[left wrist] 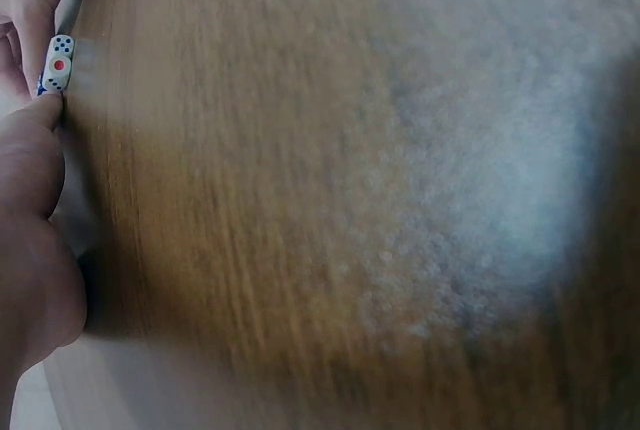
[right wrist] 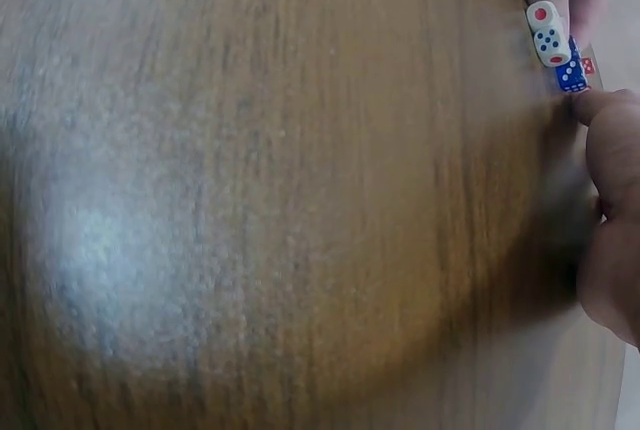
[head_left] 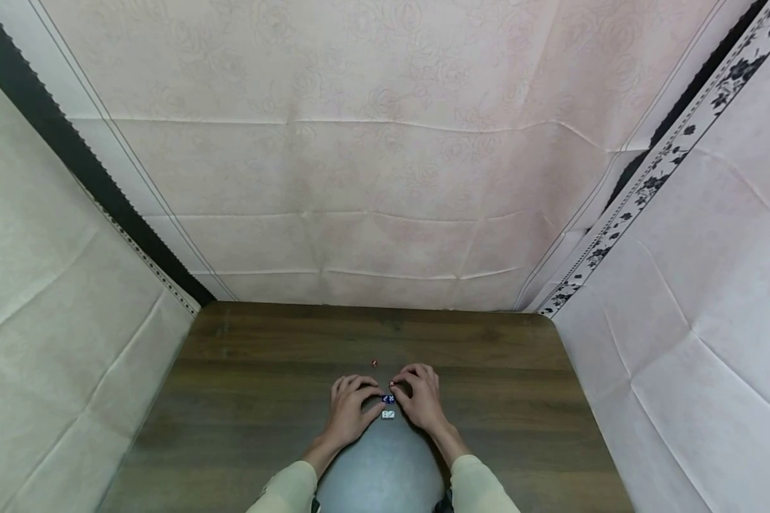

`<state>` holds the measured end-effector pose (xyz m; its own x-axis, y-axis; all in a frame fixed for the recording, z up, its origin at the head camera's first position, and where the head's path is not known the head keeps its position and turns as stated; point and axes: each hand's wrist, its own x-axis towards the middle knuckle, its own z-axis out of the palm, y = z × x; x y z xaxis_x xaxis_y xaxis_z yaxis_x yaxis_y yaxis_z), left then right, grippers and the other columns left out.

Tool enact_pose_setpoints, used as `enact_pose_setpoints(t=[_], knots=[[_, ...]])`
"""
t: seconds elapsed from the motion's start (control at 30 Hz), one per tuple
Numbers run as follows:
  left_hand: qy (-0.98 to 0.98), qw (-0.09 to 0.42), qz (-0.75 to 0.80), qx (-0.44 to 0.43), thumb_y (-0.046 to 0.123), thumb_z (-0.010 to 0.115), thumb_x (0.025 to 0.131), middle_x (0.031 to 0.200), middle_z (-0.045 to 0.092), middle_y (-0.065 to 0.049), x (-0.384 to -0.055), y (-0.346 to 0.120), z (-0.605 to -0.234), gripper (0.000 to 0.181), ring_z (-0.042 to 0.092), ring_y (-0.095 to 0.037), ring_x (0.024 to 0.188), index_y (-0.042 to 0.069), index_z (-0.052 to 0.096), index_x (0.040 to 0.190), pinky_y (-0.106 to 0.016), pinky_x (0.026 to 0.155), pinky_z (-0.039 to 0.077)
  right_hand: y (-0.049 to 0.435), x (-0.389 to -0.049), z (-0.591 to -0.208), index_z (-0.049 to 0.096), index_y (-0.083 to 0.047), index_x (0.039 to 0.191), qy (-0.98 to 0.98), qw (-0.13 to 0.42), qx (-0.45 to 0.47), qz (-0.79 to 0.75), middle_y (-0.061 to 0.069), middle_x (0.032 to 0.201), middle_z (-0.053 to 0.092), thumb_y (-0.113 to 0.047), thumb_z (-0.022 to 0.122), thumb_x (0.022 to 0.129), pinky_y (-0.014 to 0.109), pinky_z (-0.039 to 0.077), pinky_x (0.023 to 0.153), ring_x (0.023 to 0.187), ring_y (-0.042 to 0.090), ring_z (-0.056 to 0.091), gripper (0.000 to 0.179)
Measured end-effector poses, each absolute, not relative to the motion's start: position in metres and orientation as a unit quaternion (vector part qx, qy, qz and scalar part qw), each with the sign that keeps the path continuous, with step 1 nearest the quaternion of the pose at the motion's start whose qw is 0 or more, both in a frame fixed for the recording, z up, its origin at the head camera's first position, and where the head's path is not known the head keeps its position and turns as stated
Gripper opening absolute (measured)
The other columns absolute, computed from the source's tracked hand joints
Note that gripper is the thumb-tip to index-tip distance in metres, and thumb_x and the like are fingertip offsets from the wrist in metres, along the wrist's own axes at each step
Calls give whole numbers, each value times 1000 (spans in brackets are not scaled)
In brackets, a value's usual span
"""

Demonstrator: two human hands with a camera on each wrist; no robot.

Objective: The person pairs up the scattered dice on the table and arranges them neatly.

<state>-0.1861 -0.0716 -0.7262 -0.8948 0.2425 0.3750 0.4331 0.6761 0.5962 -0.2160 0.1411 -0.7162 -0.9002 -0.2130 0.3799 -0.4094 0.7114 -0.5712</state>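
Two white dice (head_left: 388,415) lie side by side on the wooden table, closest to the person. Just beyond them is a pair of blue dice (head_left: 388,399). My left hand (head_left: 353,413) curves around the left end of the blue pair, thumb on the near side and index finger on the far side. My right hand (head_left: 420,395) pinches a small red die (head_left: 391,383) between thumb and index finger, just past the blue dice. In the right wrist view the blue dice (right wrist: 571,72) sit partly behind the white dice (right wrist: 547,34). The left fingertips are partly hidden there.
Another red die (head_left: 374,363) lies by itself farther out on the table (head_left: 257,370). Pale patterned cloth (head_left: 385,178) hangs beyond the table's far edge, with more cloth on both sides.
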Motion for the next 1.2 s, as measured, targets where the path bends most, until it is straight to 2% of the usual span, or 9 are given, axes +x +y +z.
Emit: enact_pose_setpoints(t=[0.4,0.6,0.87,1.2], knots=[[-909,143,-344,-187,28,94,94,126,77,1,-187,-71,-728,17,65,-32,124,24,87,109,-71,114,36,143,-215,-718,86,-18,107,-913,98,153,366,7,124,72,-18,90,98,61,40,114,128,34,60,9],[-909,122,-354,-186,27,93,95,128,78,-2,-186,-72,-726,18,64,-35,127,23,87,112,-72,117,35,144,-214,-718,86,-19,107,-910,95,152,374,7,125,72,-19,89,99,62,39,115,129,35,59,9],[-905,145,-349,-193,26,94,94,125,78,-1,-187,-72,-729,18,65,-32,122,23,87,110,-71,112,37,143,-213,-717,86,-18,107,-911,91,148,375,7,125,72,-18,89,99,61,39,113,127,34,59,9],[-896,81,-391,-194,22,93,95,129,77,-7,-188,-80,-718,23,64,-38,129,16,87,116,-75,121,33,141,-214,-716,86,-15,107,-907,116,163,369,8,122,72,-16,90,98,65,40,113,125,35,60,10]])
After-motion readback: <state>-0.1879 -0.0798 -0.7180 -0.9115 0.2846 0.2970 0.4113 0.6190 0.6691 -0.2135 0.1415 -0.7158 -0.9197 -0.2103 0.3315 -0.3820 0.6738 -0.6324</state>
